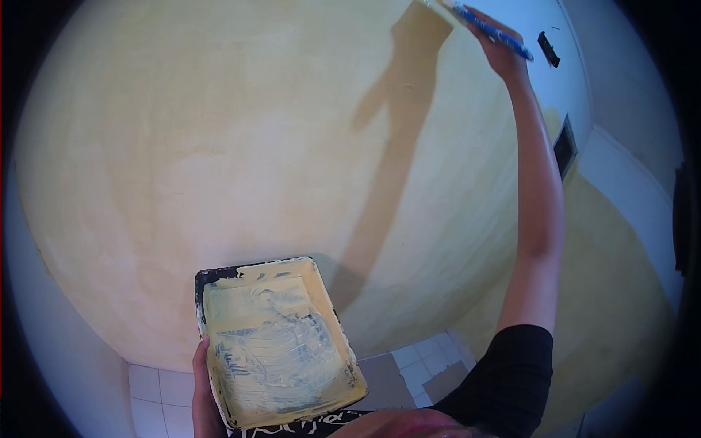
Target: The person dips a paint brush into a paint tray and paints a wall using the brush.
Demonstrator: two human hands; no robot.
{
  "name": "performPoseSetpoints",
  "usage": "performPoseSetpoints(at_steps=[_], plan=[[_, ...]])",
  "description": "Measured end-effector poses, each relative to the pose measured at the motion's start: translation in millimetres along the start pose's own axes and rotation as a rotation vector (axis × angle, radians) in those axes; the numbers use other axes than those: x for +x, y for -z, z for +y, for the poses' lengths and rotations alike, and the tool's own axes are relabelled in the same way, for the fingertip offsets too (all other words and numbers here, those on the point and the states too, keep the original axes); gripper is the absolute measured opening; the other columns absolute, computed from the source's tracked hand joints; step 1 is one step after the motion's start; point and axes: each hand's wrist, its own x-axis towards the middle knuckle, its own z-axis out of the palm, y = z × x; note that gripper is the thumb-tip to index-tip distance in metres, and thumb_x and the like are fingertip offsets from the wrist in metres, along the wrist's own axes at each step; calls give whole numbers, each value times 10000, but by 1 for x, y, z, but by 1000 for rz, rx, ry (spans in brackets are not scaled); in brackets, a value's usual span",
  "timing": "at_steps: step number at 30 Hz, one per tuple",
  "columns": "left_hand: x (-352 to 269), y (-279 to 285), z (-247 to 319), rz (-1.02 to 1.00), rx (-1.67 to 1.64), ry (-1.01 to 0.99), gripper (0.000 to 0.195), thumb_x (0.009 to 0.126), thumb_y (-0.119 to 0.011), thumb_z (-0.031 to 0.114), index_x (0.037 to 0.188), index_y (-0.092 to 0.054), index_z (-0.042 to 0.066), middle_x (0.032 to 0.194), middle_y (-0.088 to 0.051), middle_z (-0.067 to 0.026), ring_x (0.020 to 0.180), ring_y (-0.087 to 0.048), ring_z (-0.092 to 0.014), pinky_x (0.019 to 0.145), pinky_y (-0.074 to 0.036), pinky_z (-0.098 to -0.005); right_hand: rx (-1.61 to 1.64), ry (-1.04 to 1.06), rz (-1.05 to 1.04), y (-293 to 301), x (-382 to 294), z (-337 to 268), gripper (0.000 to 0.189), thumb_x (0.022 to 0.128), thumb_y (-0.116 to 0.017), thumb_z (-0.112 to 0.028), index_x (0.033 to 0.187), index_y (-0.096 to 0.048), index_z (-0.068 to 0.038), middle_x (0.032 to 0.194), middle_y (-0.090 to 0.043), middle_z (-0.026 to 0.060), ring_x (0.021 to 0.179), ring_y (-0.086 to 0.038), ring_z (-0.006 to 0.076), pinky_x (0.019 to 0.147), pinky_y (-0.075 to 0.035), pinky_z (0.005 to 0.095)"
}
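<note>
My left hand (202, 372) grips the left side of a black paint tray (279, 339), thumb on its rim. Pale yellow paint coats the tray, thin and streaked over its ridged middle. High at the upper right, my right hand (501, 49) is closed around the blue handle of a painting tool (487, 30) and reaches up along the wall (246, 137). The top edge of the view cuts off the tool's working end, so I cannot tell its kind. Yellow covers most of this wall, with paler patches. A shadow of an arm falls across it.
A small black fixture (549, 49) is on the wall right of my right hand. Below it is a dark rectangular recess (566, 148). White tiles (159, 386) cover the floor, with flat grey-brown sheets (386, 378) on them. A partly yellow side wall (597, 257) stands right.
</note>
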Motion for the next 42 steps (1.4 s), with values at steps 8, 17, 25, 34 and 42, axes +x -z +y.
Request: performPoseSetpoints(at_steps=[8, 17, 25, 34, 42], plan=[[5, 4, -4, 34, -25, 10, 559, 994, -491, 412, 1398, -505, 26, 1258, -636, -166, 1078, -638, -289, 930, -524, -400, 56, -70, -99, -49, -111, -17, 318, 897, -705, -146, 1213, -722, -181, 1054, -745, 119, 931, -730, 299, 825, -577, 340], [-2, 1, -2, -21, -17, 19, 586, 987, -517, 431, 1403, -500, 18, 1299, -613, -168, 1108, -618, -299, 954, -503, -402, 136, -112, -166, 0, -97, -21, 336, 932, -707, -132, 1262, -683, -71, 1192, -728, 95, 1080, -665, 121, 960, -506, 301], [-16, -12, -3, 24, 43, 37, 600, 986, -505, 443, 1406, -491, 14, 1300, -611, -182, 1096, -625, -309, 930, -518, -408, 168, -243, -140, -32, -95, -14, 328, 942, -705, -181, 1258, -690, -92, 1198, -724, 98, 1076, -669, 114, 943, -521, 288], [0, -4, 4, 43, -6, 59, 601, 975, -516, 443, 1402, -497, 21, 1296, -610, -181, 1069, -635, -314, 913, -528, -408, 395, -187, -601, -53, -203, -102, 289, 914, -697, -88, 1203, -708, -79, 1164, -714, 156, 1087, -692, 307, 939, -554, 349], [1, 2, -5, 33, 18, 31, 591, 978, -523, 435, 1405, -497, 27, 1289, -613, -168, 1094, -620, -300, 940, -509, -411, 325, -49, -125, -86, -146, -93, 333, 915, -665, -56, 1245, -688, -92, 1207, -707, 114, 1096, -696, 257, 941, -563, 325]])
